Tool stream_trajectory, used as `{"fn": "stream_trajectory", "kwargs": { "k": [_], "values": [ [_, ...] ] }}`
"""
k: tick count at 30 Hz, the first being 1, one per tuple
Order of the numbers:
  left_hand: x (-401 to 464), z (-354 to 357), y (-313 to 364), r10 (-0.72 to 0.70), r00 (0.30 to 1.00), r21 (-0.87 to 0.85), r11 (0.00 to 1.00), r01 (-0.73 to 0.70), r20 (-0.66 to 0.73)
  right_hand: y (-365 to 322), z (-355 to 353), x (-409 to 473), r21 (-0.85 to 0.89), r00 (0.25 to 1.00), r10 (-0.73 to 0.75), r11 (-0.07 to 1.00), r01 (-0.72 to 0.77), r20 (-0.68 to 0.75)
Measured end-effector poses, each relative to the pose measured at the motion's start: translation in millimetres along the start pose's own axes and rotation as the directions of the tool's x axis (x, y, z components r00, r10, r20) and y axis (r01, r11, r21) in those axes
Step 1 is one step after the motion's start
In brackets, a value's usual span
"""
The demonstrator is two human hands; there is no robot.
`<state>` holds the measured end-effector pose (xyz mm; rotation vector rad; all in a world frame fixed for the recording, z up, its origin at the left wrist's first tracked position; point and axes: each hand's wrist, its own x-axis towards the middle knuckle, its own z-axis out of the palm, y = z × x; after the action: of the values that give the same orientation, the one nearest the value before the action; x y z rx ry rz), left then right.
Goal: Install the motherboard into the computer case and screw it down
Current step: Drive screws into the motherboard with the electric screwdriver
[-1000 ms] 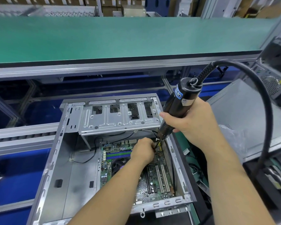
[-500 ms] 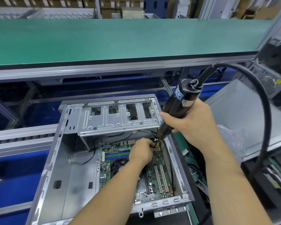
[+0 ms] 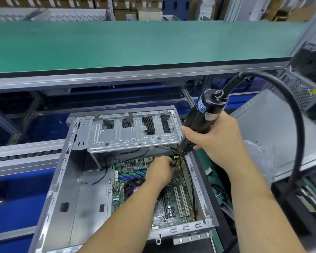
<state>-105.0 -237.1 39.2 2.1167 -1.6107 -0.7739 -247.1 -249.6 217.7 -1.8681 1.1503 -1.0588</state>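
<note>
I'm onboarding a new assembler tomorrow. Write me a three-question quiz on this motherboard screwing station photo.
1. True or false: the right hand grips the black electric screwdriver.
2. Where is the left hand? A) on the green conveyor belt B) at the screwdriver's tip, over the green motherboard C) outside the grey metal computer case
3. Fill in: the motherboard lies ___ the case.

Key: 1 true; 2 B; 3 inside.

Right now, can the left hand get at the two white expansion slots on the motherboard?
Probably yes: the left hand is inside the open case, and the white slots lie uncovered just beside its forearm.
</note>
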Motion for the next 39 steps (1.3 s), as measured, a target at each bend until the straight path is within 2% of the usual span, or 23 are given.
{"fn": "stream_trajectory", "kwargs": {
  "k": [5,26,32,39],
  "values": [
    [0,0,2,0.022,1.0,0.051,0.998,-0.022,0.012,-1,1,0,-0.016,1.0,-0.006,1.0,0.006,0.0],
    [-1,-2,0,0.033,0.999,-0.041,0.999,-0.034,-0.011,-5,11,-3,-0.044,0.998,-0.067,0.997,0.067,0.007],
    [-1,-4,-2,0.017,0.997,-0.111,0.994,-0.025,-0.073,-7,10,-1,0.022,0.997,-0.072,0.997,0.072,-0.002],
    [-2,-4,-1,0.017,0.997,-0.096,0.995,-0.024,-0.073,-8,7,-3,0.046,0.998,-0.059,0.997,0.059,-0.015]
  ]
}}
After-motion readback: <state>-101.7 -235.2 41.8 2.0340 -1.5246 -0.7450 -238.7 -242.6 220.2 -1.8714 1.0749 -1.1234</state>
